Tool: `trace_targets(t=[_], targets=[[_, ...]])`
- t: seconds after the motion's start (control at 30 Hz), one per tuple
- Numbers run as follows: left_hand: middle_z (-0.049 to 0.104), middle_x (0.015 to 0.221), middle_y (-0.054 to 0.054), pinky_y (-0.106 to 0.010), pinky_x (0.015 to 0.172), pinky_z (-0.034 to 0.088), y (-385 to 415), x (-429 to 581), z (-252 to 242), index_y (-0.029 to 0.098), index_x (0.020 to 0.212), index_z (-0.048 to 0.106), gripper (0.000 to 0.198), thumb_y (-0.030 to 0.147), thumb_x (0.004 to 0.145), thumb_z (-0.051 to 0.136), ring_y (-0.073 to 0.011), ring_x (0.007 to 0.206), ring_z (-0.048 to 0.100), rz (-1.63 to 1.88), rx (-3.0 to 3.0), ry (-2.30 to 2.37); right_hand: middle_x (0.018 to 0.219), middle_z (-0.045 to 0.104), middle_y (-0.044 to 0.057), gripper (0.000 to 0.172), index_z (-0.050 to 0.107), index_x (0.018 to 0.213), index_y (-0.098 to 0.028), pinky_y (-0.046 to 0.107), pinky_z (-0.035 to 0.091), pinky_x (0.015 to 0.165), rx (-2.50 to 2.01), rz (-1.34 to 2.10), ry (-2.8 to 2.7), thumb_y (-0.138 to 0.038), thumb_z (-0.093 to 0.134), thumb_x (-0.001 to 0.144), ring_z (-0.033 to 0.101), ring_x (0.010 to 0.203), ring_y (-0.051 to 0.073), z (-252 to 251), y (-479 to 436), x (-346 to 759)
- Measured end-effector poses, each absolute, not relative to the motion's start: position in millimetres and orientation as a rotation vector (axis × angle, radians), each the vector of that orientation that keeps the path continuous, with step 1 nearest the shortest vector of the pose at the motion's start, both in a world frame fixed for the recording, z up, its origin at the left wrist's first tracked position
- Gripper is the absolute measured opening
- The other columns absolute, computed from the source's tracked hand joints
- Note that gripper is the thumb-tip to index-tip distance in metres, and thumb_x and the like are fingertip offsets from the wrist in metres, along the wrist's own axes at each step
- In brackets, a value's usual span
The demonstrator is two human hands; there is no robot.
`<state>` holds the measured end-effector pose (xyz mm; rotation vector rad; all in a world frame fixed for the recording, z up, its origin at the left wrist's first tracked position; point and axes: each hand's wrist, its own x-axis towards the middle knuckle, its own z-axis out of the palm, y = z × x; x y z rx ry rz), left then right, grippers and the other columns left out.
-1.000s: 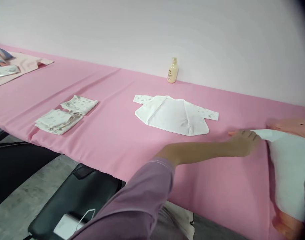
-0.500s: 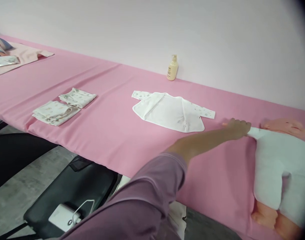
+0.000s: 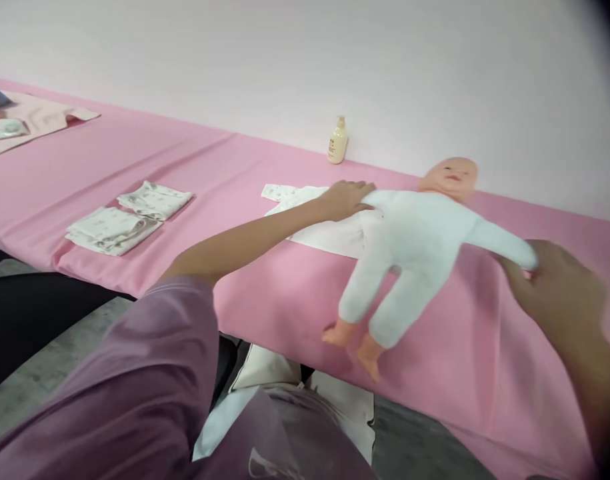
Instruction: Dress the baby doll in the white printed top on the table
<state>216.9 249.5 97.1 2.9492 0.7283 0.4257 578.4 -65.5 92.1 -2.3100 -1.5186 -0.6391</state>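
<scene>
A baby doll (image 3: 417,230) with a white cloth body hangs by its two arms between my hands, over the pink-covered table (image 3: 265,293). My left hand (image 3: 345,200) is closed around one doll arm, above the spread garment. At the right, my right hand (image 3: 559,283) grips the end of the other arm; it is somewhat blurred. Beneath the doll and my left hand lies a white baby shirt (image 3: 329,235), opened flat with one patterned sleeve showing. The doll hides its right part.
Two folded patterned cloths (image 3: 112,230) lie left of the shirt. A yellow pump bottle (image 3: 338,141) stands by the wall. At the far left is a pale pink blanket (image 3: 45,113) with things on it. A black chair edge (image 3: 227,360) sits below the table's front.
The doll has come up from the right side of the table and moved left, partly over the shirt. My right hand has come into view, holding its other arm.
</scene>
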Motion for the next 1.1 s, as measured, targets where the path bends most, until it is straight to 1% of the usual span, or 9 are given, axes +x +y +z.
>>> trace_targets(t=[0.07, 0.2, 0.33, 0.4, 0.5, 0.63, 0.77, 0.97, 1.1], targets=[[0.074, 0.150, -0.020, -0.049, 0.111, 0.050, 263.0, 170.9, 100.0, 0.016, 0.164, 0.061, 0.061, 0.057, 0.122, 0.045, -0.0395, 0.129, 0.072, 0.420, 2.944, 0.838, 0.126, 0.083, 0.015, 0.046, 0.075, 0.132, -0.032, 0.045, 0.048, 0.071, -2.285, -0.451, -1.594, -0.066, 0.057, 0.107, 0.077, 0.100, 0.038, 86.0, -32.1, 550.3], [0.074, 0.148, -0.017, -0.046, 0.113, 0.047, 288.6, 98.5, 97.6, 0.016, 0.158, 0.062, 0.057, 0.059, 0.123, 0.049, -0.0357, 0.126, 0.068, 0.404, 2.864, 1.082, 0.123, 0.082, 0.015, 0.049, 0.073, 0.130, -0.022, 0.038, 0.043, 0.073, -2.214, -0.249, -1.732, -0.063, 0.053, 0.112, 0.073, 0.095, 0.032, 78.1, 44.0, 493.6], [0.077, 0.135, -0.018, -0.043, 0.105, 0.046, 308.9, 59.5, 82.1, 0.010, 0.148, 0.063, 0.055, 0.058, 0.123, 0.055, -0.0310, 0.113, 0.067, 0.423, 2.729, 1.295, 0.119, 0.079, 0.019, 0.048, 0.072, 0.128, -0.016, 0.037, 0.033, 0.069, -2.208, -0.365, -1.889, -0.057, 0.053, 0.113, 0.067, 0.086, 0.030, 67.7, 102.1, 467.3], [0.077, 0.136, -0.020, -0.043, 0.104, 0.046, 316.8, 53.5, 71.7, 0.009, 0.149, 0.062, 0.057, 0.059, 0.123, 0.054, -0.0331, 0.114, 0.069, 0.380, 2.714, 1.336, 0.120, 0.078, 0.020, 0.050, 0.071, 0.129, -0.015, 0.037, 0.031, 0.069, -2.222, -0.417, -1.944, -0.058, 0.051, 0.114, 0.065, 0.083, 0.030, 60.2, 121.9, 467.0], [0.076, 0.142, -0.022, -0.045, 0.109, 0.046, 324.1, 58.1, 58.2, 0.010, 0.151, 0.061, 0.059, 0.061, 0.123, 0.051, -0.0381, 0.123, 0.071, 0.336, 2.711, 1.328, 0.123, 0.078, 0.022, 0.053, 0.070, 0.133, -0.014, 0.037, 0.031, 0.069, -2.279, -0.429, -1.965, -0.059, 0.049, 0.115, 0.065, 0.084, 0.031, 48.3, 141.4, 477.4], [0.076, 0.144, -0.025, -0.048, 0.115, 0.046, 325.4, 75.1, 47.9, 0.009, 0.151, 0.061, 0.062, 0.062, 0.124, 0.044, -0.0418, 0.131, 0.073, 0.316, 2.689, 1.292, 0.126, 0.078, 0.022, 0.054, 0.070, 0.138, -0.014, 0.038, 0.035, 0.071, -2.340, -0.384, -1.961, -0.058, 0.048, 0.115, 0.067, 0.091, 0.034, 33.0, 152.9, 501.8], [0.076, 0.146, -0.024, -0.049, 0.117, 0.046, 325.5, 92.5, 41.3, 0.009, 0.152, 0.061, 0.062, 0.062, 0.124, 0.046, -0.0418, 0.135, 0.073, 0.298, 2.697, 1.255, 0.128, 0.078, 0.023, 0.059, 0.071, 0.140, -0.014, 0.041, 0.044, 0.078, -2.320, -0.297, -1.958, -0.061, 0.046, 0.115, 0.069, 0.103, 0.038, 17.8, 157.7, 523.4], [0.076, 0.148, -0.022, -0.046, 0.116, 0.047, 327.6, 111.6, 32.5, 0.010, 0.152, 0.060, 0.055, 0.056, 0.124, 0.050, -0.0388, 0.137, 0.073, 0.319, 2.670, 1.236, 0.134, 0.075, 0.026, 0.066, 0.070, 0.148, -0.013, 0.049, 0.055, 0.094, -2.402, -0.234, -1.847, -0.064, 0.041, 0.116, 0.068, 0.121, 0.042, -4.5, 166.2, 526.8], [0.076, 0.148, -0.020, -0.045, 0.114, 0.048, 328.2, 114.2, 30.1, 0.013, 0.150, 0.061, 0.052, 0.057, 0.123, 0.054, -0.0374, 0.134, 0.075, 0.395, 2.626, 1.222, 0.143, 0.072, 0.027, 0.066, 0.074, 0.149, -0.015, 0.060, 0.056, 0.110, -2.439, -0.298, -1.795, -0.063, 0.048, 0.112, 0.065, 0.132, 0.047, -13.2, 166.4, 521.4]])
